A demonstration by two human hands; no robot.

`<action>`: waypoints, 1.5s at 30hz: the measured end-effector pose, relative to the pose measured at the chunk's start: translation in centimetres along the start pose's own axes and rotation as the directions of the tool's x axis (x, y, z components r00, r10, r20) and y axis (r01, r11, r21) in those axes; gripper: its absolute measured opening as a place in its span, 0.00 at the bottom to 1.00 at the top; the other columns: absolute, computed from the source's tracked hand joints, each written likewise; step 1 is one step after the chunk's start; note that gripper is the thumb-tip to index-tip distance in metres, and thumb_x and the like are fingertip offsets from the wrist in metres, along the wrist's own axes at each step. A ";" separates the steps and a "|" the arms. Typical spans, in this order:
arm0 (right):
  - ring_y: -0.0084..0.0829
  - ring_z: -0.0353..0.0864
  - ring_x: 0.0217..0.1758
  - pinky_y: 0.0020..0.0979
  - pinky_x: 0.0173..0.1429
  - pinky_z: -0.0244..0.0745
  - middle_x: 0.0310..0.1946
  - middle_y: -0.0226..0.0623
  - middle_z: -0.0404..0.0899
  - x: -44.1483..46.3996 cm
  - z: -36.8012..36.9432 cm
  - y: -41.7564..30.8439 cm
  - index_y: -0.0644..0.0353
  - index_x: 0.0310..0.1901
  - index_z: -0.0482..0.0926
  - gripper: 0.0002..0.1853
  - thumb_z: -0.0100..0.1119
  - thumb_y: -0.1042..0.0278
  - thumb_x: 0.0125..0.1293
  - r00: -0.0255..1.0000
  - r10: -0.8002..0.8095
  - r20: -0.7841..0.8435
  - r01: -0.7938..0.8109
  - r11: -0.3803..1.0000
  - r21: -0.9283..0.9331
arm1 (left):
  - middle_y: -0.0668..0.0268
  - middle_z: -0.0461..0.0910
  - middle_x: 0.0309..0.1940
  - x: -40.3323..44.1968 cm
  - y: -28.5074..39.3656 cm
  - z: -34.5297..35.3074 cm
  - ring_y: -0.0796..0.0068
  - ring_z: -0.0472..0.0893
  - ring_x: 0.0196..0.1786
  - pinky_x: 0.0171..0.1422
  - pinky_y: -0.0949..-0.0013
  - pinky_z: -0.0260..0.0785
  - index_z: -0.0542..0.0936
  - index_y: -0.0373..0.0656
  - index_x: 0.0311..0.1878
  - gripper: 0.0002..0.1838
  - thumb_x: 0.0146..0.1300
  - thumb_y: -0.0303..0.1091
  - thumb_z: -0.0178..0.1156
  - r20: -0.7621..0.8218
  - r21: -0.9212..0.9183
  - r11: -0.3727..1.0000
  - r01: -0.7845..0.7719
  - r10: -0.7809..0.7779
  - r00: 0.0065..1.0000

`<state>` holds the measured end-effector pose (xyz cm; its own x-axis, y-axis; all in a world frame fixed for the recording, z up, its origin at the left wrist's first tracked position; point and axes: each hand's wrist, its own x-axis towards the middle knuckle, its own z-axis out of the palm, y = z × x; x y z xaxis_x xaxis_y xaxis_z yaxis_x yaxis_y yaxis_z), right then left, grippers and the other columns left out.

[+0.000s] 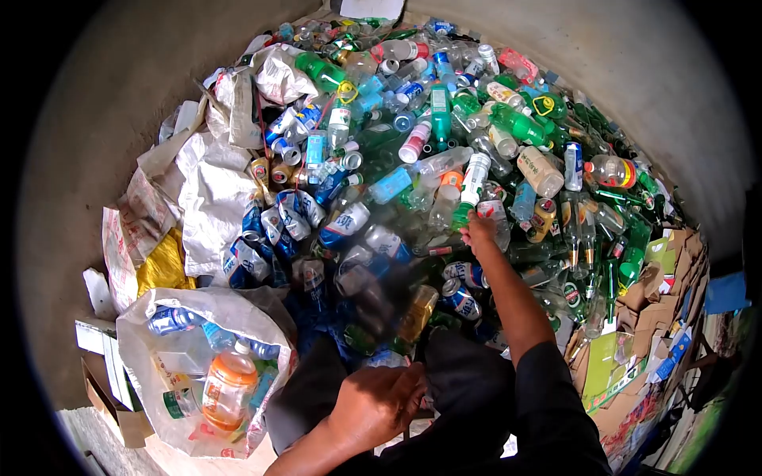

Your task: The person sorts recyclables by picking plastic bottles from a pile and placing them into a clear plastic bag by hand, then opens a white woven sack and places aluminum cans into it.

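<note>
Evidently, the working surface is a broad heap of bottles and cans banked against plain, grey-beige walls (119,103), with flattened cardboard (635,317) stacked along its right edge. White woven sacks (214,206) lie on the left, and an open sack (131,341) holding more bottles stands near the person's knees.

Toward the heap's middle lies a white-labelled bottle (475,178) with a green end. The right hand (480,232) meets that end, its fingers bent inward and nearly together; whether they grip it firmly, I cannot tell. Above the lap, the left hand (379,403) is curled, fingertips hidden, so its contents cannot be told.

One blue-and-white can (344,225) carries a large character resembling 爽. Red print marks a sack at far left, an orange label wraps a large bottle (230,389) inside the open sack, and green lettering on the cardboard is too blurred to read.
</note>
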<state>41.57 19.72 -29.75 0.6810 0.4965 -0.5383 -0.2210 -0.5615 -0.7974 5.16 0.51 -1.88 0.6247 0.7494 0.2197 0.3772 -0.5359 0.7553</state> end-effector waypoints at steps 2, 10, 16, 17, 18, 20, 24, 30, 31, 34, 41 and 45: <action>0.23 0.80 0.22 0.26 0.20 0.69 0.26 0.30 0.78 1.6 0.4 0.2 0.55 0.40 0.77 0.14 0.66 0.53 0.67 1.000 -0.027 0.005 0.027 0.999 -0.032 | 0.61 0.79 0.23 0.3 0.2 -0.3 0.59 0.80 0.24 0.29 0.60 0.71 0.82 0.38 0.46 0.15 0.58 0.33 0.69 0.059 0.016 1.000 0.011 -0.012 0.998; 0.23 0.76 0.17 0.25 0.16 0.64 0.21 0.33 0.79 3.6 2.0 -0.6 0.60 0.35 0.77 0.17 0.71 0.55 0.62 0.996 -0.081 -0.035 0.079 0.996 -0.048 | 0.60 0.82 0.26 1.3 0.9 -0.9 0.60 0.82 0.25 0.29 0.62 0.72 0.81 0.37 0.48 0.17 0.58 0.34 0.70 0.109 -0.002 1.000 0.026 -0.026 0.994; 0.20 0.75 0.16 0.21 0.16 0.65 0.21 0.32 0.79 2.9 1.7 -0.7 0.60 0.37 0.76 0.16 0.70 0.57 0.63 0.992 -0.100 -0.079 0.106 0.992 0.074 | 0.60 0.82 0.26 0.7 0.3 -0.7 0.60 0.82 0.26 0.29 0.62 0.73 0.81 0.37 0.48 0.16 0.58 0.33 0.70 0.096 0.028 0.999 0.034 -0.037 0.995; 0.20 0.75 0.16 0.21 0.16 0.66 0.21 0.32 0.79 2.3 1.2 -0.7 0.59 0.37 0.76 0.16 0.70 0.57 0.63 0.996 -0.074 -0.054 0.079 0.992 0.096 | 0.60 0.82 0.26 0.4 0.1 -0.5 0.60 0.82 0.26 0.29 0.62 0.73 0.81 0.38 0.48 0.16 0.58 0.33 0.70 0.095 0.031 0.999 0.032 -0.035 0.995; 0.19 0.75 0.16 0.20 0.16 0.66 0.22 0.31 0.79 0.8 0.6 -1.3 0.59 0.37 0.77 0.16 0.70 0.56 0.64 0.998 -0.049 -0.025 0.052 0.992 0.117 | 0.60 0.81 0.25 0.3 0.0 -0.4 0.59 0.82 0.26 0.29 0.62 0.73 0.81 0.38 0.47 0.16 0.57 0.32 0.70 0.080 0.028 0.999 0.023 -0.025 0.996; 0.19 0.75 0.17 0.20 0.16 0.67 0.23 0.31 0.79 -1.6 -0.4 -1.4 0.58 0.37 0.77 0.16 0.70 0.55 0.64 0.999 -0.028 0.030 0.024 0.993 0.112 | 0.60 0.81 0.25 0.0 0.0 -0.1 0.59 0.82 0.26 0.29 0.61 0.73 0.81 0.38 0.47 0.16 0.57 0.32 0.70 0.052 0.027 1.000 0.004 -0.006 0.999; 0.19 0.77 0.20 0.20 0.20 0.69 0.24 0.30 0.80 -6.1 -2.5 -1.1 0.57 0.37 0.78 0.17 0.70 0.51 0.63 0.990 -0.062 0.130 0.052 0.996 0.078 | 0.60 0.81 0.25 -0.9 -0.2 0.7 0.57 0.82 0.26 0.30 0.60 0.74 0.81 0.41 0.45 0.14 0.56 0.31 0.69 0.040 0.066 0.998 0.018 -0.021 0.999; 0.19 0.77 0.22 0.22 0.24 0.70 0.24 0.31 0.81 -15.3 -5.0 -2.3 0.59 0.35 0.81 0.17 0.70 0.53 0.63 0.898 -0.121 0.422 0.143 0.990 -0.021 | 0.60 0.79 0.24 -0.9 -0.1 0.1 0.54 0.81 0.26 0.31 0.57 0.74 0.77 0.40 0.42 0.11 0.58 0.32 0.66 -0.022 0.122 0.992 0.044 -0.042 0.999; 0.19 0.76 0.21 0.22 0.24 0.70 0.24 0.31 0.80 -17.2 -5.1 -2.9 0.61 0.34 0.82 0.16 0.69 0.54 0.64 0.869 -0.131 0.478 0.176 0.983 -0.051 | 0.58 0.80 0.29 -1.1 0.0 -0.2 0.53 0.82 0.30 0.33 0.56 0.74 0.78 0.40 0.43 0.12 0.57 0.31 0.66 -0.009 0.138 0.987 0.083 -0.083 0.997; 0.19 0.76 0.21 0.22 0.24 0.69 0.24 0.31 0.80 -23.2 -5.6 -5.2 0.63 0.35 0.82 0.17 0.69 0.54 0.65 0.750 -0.152 0.644 0.300 0.946 -0.125 | 0.54 0.82 0.39 -1.0 0.2 -0.6 0.51 0.83 0.36 0.38 0.56 0.76 0.79 0.38 0.47 0.15 0.57 0.30 0.65 -0.200 0.142 0.988 0.059 -0.029 0.979; 0.16 0.74 0.20 0.20 0.23 0.66 0.22 0.27 0.78 -35.5 -5.0 -8.4 0.66 0.34 0.83 0.13 0.65 0.62 0.67 0.452 -0.135 0.882 0.554 0.817 -0.159 | 0.45 0.67 0.69 -3.2 -0.4 -2.6 0.46 0.71 0.64 0.64 0.53 0.67 0.74 0.32 0.63 0.35 0.49 0.32 0.68 -0.313 0.406 0.909 0.088 0.048 0.949; 0.15 0.73 0.19 0.20 0.23 0.65 0.20 0.27 0.77 -41.0 -3.6 -8.6 0.63 0.28 0.80 0.13 0.65 0.65 0.67 0.313 -0.173 0.934 0.658 0.748 -0.082 | 0.49 0.70 0.67 -6.1 -0.2 -4.7 0.48 0.66 0.71 0.72 0.47 0.57 0.76 0.35 0.61 0.28 0.56 0.36 0.61 -0.297 0.557 0.823 0.111 0.072 0.952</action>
<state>18.02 1.80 0.12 -0.4003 0.8709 -0.2852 0.3405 -0.1476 -0.9286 -1.96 -2.06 -0.46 0.4191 0.7903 0.4470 0.7609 -0.5743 0.3019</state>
